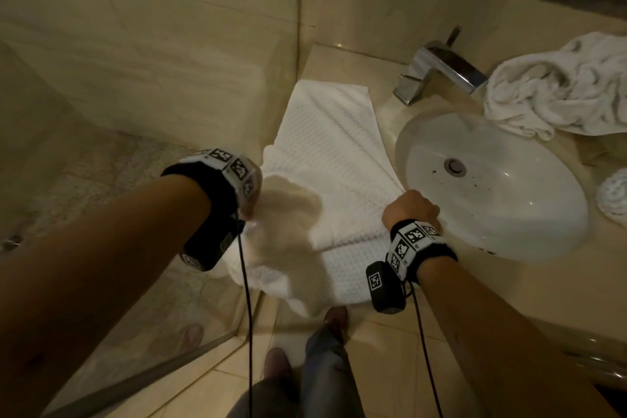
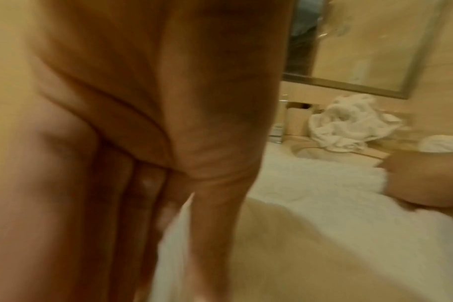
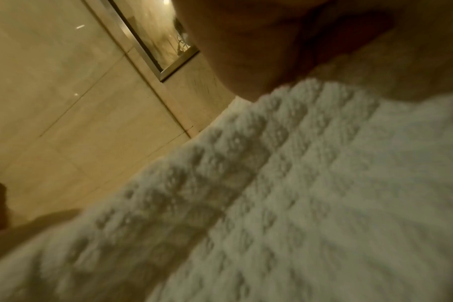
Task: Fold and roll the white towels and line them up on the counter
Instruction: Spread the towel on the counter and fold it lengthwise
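Waffle towel [image 1: 325, 159] spread on counter [image 1: 339, 58] left of sink [image 1: 492, 187]. Right hand [image 1: 410, 210] fisted on its edge; left hand [image 1: 288, 214] blurred, grip unclear. Keep edges square, pull taut.

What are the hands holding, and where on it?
Both hold the white waffle towel. The right hand grips its edge nearest the sink; the left hand pinches an edge on the opposite side.
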Motion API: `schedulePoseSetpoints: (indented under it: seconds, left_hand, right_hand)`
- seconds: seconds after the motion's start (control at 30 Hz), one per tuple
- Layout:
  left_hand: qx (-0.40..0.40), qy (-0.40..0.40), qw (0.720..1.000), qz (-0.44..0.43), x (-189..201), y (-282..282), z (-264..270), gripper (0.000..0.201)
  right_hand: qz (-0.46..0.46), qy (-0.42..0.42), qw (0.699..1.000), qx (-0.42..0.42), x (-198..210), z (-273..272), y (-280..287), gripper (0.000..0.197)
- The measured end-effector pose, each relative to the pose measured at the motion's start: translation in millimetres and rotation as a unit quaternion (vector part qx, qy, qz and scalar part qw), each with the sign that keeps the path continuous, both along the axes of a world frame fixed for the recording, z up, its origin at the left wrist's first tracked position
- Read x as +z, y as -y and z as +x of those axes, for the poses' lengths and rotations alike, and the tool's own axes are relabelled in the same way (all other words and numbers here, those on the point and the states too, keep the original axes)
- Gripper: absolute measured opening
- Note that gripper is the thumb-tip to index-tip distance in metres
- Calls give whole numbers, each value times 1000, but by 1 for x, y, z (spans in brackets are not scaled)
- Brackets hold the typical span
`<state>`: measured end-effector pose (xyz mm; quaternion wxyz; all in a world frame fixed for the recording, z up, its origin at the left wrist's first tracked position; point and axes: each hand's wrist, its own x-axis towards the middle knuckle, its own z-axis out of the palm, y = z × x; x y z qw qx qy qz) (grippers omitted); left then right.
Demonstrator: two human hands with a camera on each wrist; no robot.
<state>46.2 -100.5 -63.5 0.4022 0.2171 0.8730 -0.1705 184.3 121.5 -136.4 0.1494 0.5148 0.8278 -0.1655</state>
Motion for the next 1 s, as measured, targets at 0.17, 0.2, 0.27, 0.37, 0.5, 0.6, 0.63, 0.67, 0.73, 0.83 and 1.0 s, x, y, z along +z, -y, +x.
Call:
schedulePoseSetpoints:
  seconds: [0.17, 0.2, 0.27, 0.37, 0.5, 0.6, 0.63, 0.67, 0.73, 0.83, 1.0]
  left_hand:
    - [181, -31, 964, 191, -17, -16, -1, 34]
    - [208, -50, 952, 218, -20, -18, -1, 36]
    - [243, -71, 940, 229, -30, -18, -3, 37]
    - [277, -69, 928, 239, -48, -16, -6, 46]
    - [277, -38, 925, 257, -62, -29, -20, 37]
    - [311, -48, 906, 281, -64, -41, -32, 27]
    - [311, -56, 905, 284, -66, -45, -38, 31]
    - [307, -62, 904, 290, -66, -49, -42, 38]
    - [293, -70, 908, 291, -67, -58, -51, 46]
    - [290, -73, 920, 253, -68, -75, -71, 44]
    - [229, -99, 946, 209, -68, -92, -104, 45]
  right_hand:
    - [5, 28, 999, 17, -6, 8, 8, 34]
    - [6, 37, 999, 19, -7, 11, 9, 35]
    - [6, 60, 998, 17, -10, 17, 7, 38]
    - [22, 66, 998, 9, -12, 22, 4, 42]
    - [45, 15, 999, 0, -9, 7, 2, 51]
    - [44, -101, 994, 19, -8, -24, 0, 54]
    - [33, -142, 989, 25, -8, -39, -2, 52]
    - [20, -177, 983, 33, -9, -54, -3, 51]
    - [-5, -220, 973, 66, -10, -84, -6, 47]
    - [-38, -240, 961, 128, -12, -129, -13, 44]
    - [-59, -193, 959, 197, -13, -176, -37, 63]
